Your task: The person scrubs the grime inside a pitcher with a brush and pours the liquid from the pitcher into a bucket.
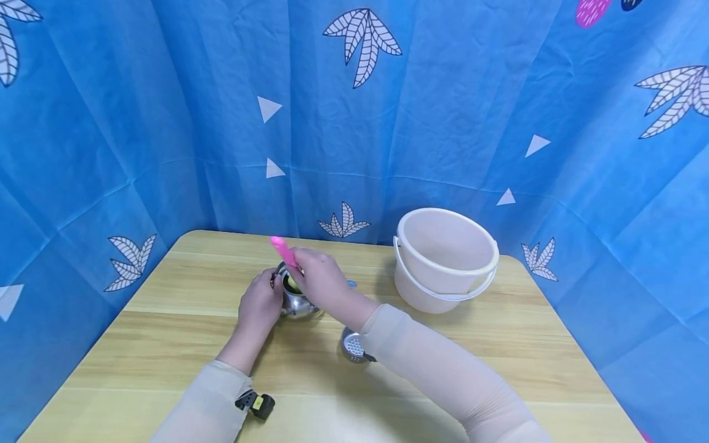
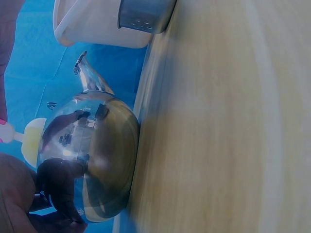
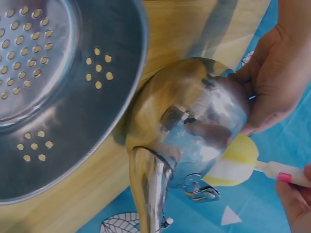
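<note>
A shiny round steel teapot (image 1: pixel 299 306) stands on the wooden table, its spout (image 3: pixel 149 184) showing in both wrist views. My left hand (image 1: pixel 260 301) grips it at the rim of its opening, fingers bent over the edge. With my right hand (image 1: pixel 321 280) I hold a sponge brush by its pink and white handle (image 1: pixel 284 251). The brush's yellow and white sponge head (image 3: pixel 235 160) is at the pot's mouth, its lower part hidden by the rim. Beside my right forearm sits a perforated steel strainer (image 1: pixel 352 346).
A white bucket (image 1: pixel 443 271) with its handle down stands at the back right of the table (image 1: pixel 310 394). Just past my right hand lies a small bluish shiny piece (image 1: pixel 352 284). Blue patterned curtain (image 1: pixel 343 123) encloses the back and sides.
</note>
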`<state>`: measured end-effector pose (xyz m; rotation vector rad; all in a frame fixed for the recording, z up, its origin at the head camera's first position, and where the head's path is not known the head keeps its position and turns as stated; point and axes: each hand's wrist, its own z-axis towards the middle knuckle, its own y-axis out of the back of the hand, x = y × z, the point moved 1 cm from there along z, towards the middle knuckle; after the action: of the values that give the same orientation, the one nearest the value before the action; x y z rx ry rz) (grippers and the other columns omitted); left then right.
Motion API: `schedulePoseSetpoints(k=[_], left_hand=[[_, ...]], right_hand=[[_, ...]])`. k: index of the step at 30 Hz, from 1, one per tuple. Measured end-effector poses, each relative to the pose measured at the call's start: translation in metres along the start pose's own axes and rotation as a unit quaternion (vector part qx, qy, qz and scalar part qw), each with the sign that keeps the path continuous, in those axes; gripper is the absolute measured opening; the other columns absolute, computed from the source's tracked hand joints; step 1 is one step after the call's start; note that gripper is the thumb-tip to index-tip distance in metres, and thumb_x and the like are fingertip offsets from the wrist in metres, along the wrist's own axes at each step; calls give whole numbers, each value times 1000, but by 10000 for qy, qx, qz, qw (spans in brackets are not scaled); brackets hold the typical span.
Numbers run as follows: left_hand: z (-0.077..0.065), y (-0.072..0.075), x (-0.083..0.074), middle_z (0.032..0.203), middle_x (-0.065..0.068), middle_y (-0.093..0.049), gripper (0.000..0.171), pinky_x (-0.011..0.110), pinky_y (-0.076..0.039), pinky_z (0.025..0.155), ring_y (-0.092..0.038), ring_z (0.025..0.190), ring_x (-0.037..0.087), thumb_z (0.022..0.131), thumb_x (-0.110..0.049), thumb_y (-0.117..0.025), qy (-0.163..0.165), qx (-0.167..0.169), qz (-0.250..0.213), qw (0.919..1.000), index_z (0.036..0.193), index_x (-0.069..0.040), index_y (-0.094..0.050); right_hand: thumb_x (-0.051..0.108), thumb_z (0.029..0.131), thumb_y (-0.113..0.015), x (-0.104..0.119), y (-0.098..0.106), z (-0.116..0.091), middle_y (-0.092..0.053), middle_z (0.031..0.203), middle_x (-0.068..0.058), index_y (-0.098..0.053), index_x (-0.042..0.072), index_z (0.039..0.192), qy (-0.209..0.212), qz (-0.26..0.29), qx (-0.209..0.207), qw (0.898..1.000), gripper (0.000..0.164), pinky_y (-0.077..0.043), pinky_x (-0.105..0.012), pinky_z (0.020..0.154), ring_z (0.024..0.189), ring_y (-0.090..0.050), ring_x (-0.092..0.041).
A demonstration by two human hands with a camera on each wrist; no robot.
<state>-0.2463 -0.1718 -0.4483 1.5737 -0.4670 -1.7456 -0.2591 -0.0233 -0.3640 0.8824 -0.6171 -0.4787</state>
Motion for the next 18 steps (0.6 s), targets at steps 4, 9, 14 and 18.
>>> schedulePoseSetpoints(k=[4, 9, 14, 18], left_hand=[[0, -1, 2, 135, 28, -57, 47, 60, -43, 102, -52, 126, 45, 108, -27, -36, -3, 16, -8, 10000, 140, 4, -51], [2, -2, 4, 138, 26, -55, 47, 60, -41, 104, -50, 129, 44, 108, -28, -36, 91, 93, -18, 9999, 142, 2, -49], [1, -1, 4, 138, 26, -54, 47, 60, -41, 104, -50, 129, 44, 108, -27, -36, 139, 120, -1, 9998, 143, 1, -49], [1, 0, 3, 138, 26, -55, 47, 60, -42, 103, -51, 128, 44, 108, -27, -37, 146, 107, -2, 9998, 142, 2, -49]], right_hand=[[17, 97, -67, 4, 1, 0, -67, 84, 5, -68, 14, 101, 43, -82, 68, 9999, 6, -48, -15, 65, 71, -58, -7], [17, 98, -67, 8, 2, 2, -68, 86, 3, -68, 13, 104, -3, -253, 270, 9993, 7, -50, -18, 67, 73, -60, -10], [16, 97, -67, 9, 3, 6, -66, 85, 2, -67, 13, 104, 30, -324, 452, 9984, 8, -50, -19, 66, 72, -60, -10], [15, 97, -67, 11, 6, 9, -67, 86, 2, -67, 12, 107, -13, -278, 595, 9978, 10, -50, -18, 64, 72, -59, -10]])
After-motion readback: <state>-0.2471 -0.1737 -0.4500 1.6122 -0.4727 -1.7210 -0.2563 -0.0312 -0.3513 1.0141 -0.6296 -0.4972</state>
